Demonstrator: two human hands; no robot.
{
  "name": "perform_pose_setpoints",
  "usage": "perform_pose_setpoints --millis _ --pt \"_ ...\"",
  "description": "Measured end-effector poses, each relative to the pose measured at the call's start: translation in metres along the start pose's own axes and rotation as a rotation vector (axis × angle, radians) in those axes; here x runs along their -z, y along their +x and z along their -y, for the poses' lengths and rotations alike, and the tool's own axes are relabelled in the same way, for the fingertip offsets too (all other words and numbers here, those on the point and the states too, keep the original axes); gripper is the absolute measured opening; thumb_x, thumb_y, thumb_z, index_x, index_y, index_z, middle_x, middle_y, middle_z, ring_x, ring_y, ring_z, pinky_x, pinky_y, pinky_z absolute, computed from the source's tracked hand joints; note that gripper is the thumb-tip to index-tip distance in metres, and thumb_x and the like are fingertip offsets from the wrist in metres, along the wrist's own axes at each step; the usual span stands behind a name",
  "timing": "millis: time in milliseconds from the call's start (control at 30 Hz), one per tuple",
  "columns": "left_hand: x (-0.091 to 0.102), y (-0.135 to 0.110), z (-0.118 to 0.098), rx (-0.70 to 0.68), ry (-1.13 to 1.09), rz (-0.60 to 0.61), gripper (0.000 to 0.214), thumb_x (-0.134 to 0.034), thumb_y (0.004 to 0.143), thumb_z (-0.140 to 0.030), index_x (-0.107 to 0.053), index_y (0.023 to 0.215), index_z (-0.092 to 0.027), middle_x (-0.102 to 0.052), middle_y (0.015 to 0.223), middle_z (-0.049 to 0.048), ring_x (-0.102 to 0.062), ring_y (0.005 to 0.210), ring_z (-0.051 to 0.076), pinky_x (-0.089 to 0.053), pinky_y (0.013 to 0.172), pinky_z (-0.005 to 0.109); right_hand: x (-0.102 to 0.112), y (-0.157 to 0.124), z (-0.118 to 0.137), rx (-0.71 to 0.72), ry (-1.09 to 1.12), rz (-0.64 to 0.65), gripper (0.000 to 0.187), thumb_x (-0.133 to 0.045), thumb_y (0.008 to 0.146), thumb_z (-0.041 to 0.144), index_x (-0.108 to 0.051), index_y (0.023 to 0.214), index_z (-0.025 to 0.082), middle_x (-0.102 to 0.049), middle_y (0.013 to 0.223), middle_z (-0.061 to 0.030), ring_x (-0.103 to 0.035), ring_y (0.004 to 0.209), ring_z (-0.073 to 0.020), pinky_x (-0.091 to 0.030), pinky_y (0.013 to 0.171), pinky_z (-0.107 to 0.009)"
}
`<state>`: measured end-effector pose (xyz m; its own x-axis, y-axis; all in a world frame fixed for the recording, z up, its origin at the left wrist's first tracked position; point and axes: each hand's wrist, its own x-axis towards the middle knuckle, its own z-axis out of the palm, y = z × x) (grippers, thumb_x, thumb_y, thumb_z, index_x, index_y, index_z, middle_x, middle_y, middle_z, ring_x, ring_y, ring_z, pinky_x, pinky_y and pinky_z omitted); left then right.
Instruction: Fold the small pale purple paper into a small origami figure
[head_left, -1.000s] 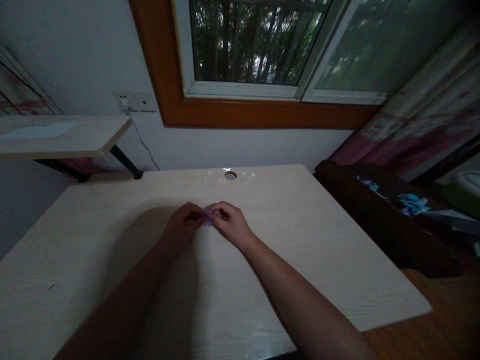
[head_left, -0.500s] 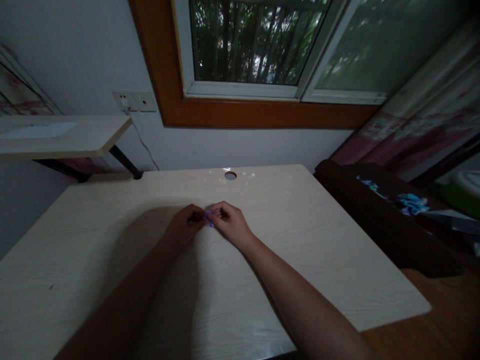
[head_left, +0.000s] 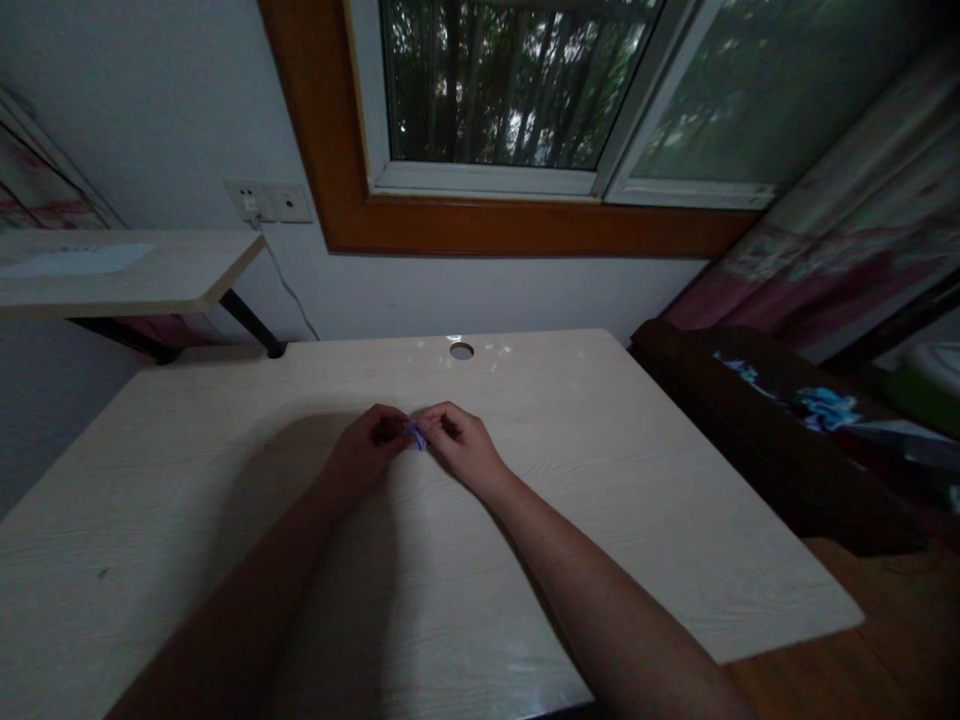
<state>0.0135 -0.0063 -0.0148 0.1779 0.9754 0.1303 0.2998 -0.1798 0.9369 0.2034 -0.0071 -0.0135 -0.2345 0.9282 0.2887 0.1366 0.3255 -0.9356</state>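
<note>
the small purple piece (head_left: pixel 415 435) looks more bunched than half a second ago, so it seems to be being reshaped in place; left hand (head_left: pixel 366 440) and right hand (head_left: pixel 461 442) both pinch it over the table (head_left: pixel 637 450), contact with the tabletop unclear.

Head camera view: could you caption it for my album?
Left hand and right hand meet around a small purple item at a pale desk before a window.
</note>
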Motion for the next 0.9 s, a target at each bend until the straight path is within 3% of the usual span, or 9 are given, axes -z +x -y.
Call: perform_pose_setpoints --millis 233,500,900 --pt "0.0013 0.0003 0.0012 0.004 -0.028 -0.035 0.03 -0.074 0.074 -0.038 -0.061 0.094 -0.02 -0.068 0.084 0.001 -0.064 0.078 0.017 -0.051 0.075 0.03 0.0011 -0.0006 -0.0013 0.013 0.078 0.005 0.017 -0.058 0.091 0.034 -0.065 0.098 0.019 -0.065 0.083 -0.0028 -0.059 0.075 -0.0133 -0.047 0.07 -0.026" --pt "0.0027 0.0023 0.0053 0.001 -0.038 -0.061 0.033 -0.075 0.072 -0.039 -0.062 0.095 -0.02 -0.069 0.085 0.0011 -0.064 0.078 0.017 -0.052 0.074 0.03 0.0006 0.0008 -0.0011 -0.017 0.266 0.05 0.025 -0.061 0.089 0.043 -0.063 0.1 0.02 -0.064 0.082 -0.0029 -0.06 0.075 -0.0143 -0.049 0.072 -0.029" --pt "0.0013 0.0004 -0.001 0.009 -0.032 -0.05 0.032 -0.074 0.073 -0.039 -0.063 0.095 -0.019 -0.07 0.086 0.0024 -0.066 0.079 0.018 -0.053 0.075 0.031 0.0001 0.0007 -0.0088 -0.046 0.192 0.124 0.033 -0.066 0.084 0.038 -0.059 0.112 0.022 -0.062 0.085 -0.0012 -0.057 0.072 -0.0124 -0.046 0.066 -0.024"
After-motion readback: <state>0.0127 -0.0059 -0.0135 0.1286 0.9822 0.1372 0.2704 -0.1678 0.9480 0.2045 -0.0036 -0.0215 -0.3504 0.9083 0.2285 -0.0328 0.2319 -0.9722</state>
